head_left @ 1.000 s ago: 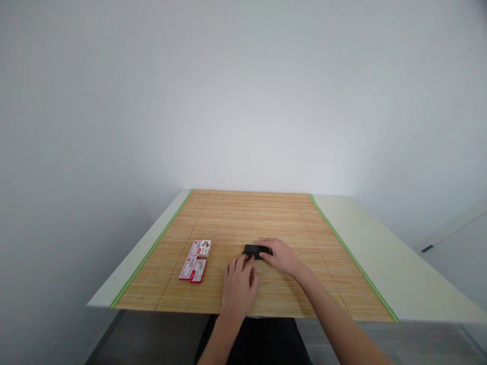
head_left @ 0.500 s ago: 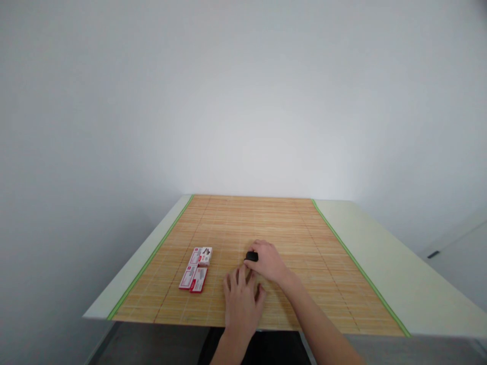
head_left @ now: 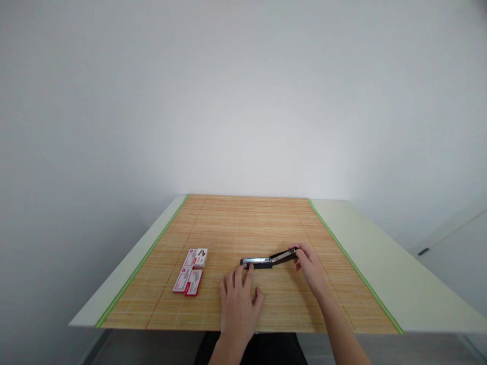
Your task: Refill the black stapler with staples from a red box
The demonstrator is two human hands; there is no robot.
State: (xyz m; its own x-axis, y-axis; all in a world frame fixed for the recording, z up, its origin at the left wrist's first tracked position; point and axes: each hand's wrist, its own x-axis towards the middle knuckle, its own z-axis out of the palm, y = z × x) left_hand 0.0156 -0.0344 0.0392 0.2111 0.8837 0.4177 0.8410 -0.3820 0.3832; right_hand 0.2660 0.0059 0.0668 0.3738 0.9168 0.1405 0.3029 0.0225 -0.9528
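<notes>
A black stapler [head_left: 266, 261] lies on the bamboo mat [head_left: 243, 228], swung open nearly flat, with its metal staple channel showing on the left half. My right hand [head_left: 310, 266] grips the raised black top arm at its right end. My left hand [head_left: 238, 304] lies flat on the mat, fingers spread, its fingertips touching the left end of the stapler base. Several small red and white staple boxes [head_left: 192, 268] sit on the mat to the left of my left hand.
The mat has green edging and covers the middle of a pale table [head_left: 380, 253] set against a plain white wall. Bare table strips run along both sides of the mat. The table's near edge is just below my hands.
My right hand, which covered the shut stapler, has swung its top arm open to the right. My left hand stayed at the stapler's left end.
</notes>
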